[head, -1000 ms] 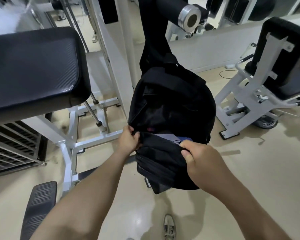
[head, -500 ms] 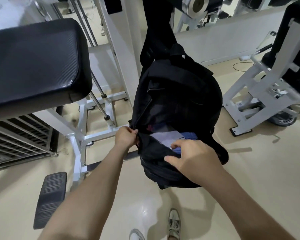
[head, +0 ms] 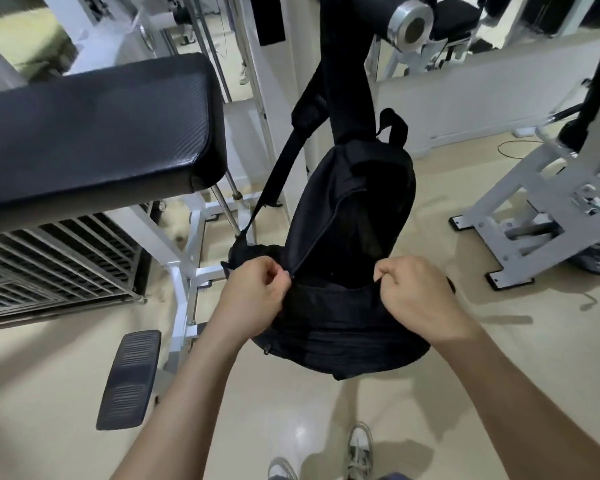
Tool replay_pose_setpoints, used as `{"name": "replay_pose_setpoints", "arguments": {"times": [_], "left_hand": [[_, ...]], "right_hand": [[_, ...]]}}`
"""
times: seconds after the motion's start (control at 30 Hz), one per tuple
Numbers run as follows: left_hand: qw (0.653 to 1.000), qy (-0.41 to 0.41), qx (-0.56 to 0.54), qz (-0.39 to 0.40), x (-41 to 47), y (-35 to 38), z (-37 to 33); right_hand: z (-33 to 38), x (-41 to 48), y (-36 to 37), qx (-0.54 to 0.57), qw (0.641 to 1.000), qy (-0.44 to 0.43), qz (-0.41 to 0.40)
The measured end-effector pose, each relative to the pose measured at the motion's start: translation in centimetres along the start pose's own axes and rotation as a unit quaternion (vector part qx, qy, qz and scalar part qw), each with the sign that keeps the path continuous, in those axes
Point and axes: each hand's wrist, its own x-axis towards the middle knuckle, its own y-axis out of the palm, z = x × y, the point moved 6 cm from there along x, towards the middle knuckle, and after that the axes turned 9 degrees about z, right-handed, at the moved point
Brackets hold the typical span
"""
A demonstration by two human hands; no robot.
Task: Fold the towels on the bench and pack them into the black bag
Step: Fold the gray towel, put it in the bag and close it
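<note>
A black backpack (head: pixel 357 216) hangs by its strap from a padded machine arm (head: pixel 357 15) in the middle of the view. Its main opening gapes dark, and no towel shows inside. My left hand (head: pixel 253 296) pinches the left end of the opening, at the zip's lower end. My right hand (head: pixel 420 296) grips the front flap's edge on the right side. Both hands hold the front panel up toward the opening. The black padded bench (head: pixel 94 129) at the left has nothing on the part I see.
White gym machine frames stand left of the bag (head: pixel 187 271) and at the right (head: pixel 534 216). A black foot pedal (head: pixel 129 379) sits low at the left. A metal grille (head: pixel 49 265) lies under the bench. My shoes (head: pixel 359 448) show on the beige floor below.
The blue and white towels seen in the opening are now hidden. My right hand moved from the bag's mouth to grip the flap's right edge, and the front panel has come up.
</note>
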Motion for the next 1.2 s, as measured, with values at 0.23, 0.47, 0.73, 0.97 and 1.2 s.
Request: {"name": "replay_pose_setpoints", "arguments": {"times": [0.23, 0.47, 0.73, 0.97, 1.2], "left_hand": [[0.995, -0.067, -0.07, -0.032, -0.9, -3.6, 1.4], [0.995, -0.055, -0.079, -0.019, -1.5, -5.3, 1.0], [0.999, 0.031, -0.011, -0.016, -2.4, -7.2, -3.9], [0.99, 0.092, -0.06, 0.087, -3.9, -6.5, -4.1], [0.962, 0.177, -0.153, 0.143, -1.3, -1.7, -2.0]], "right_hand": [[7.9, -0.6, 3.5, -0.093, 0.984, -0.148, 0.013], [13.1, -0.6, 5.3, -0.074, 0.972, -0.189, -0.119], [13.4, 0.2, 1.0, -0.077, 0.982, -0.148, -0.09], [13.5, 0.1, 0.9, -0.177, 0.965, -0.168, -0.098], [11.7, 0.0, 1.9, -0.164, 0.968, -0.168, -0.087]]}}
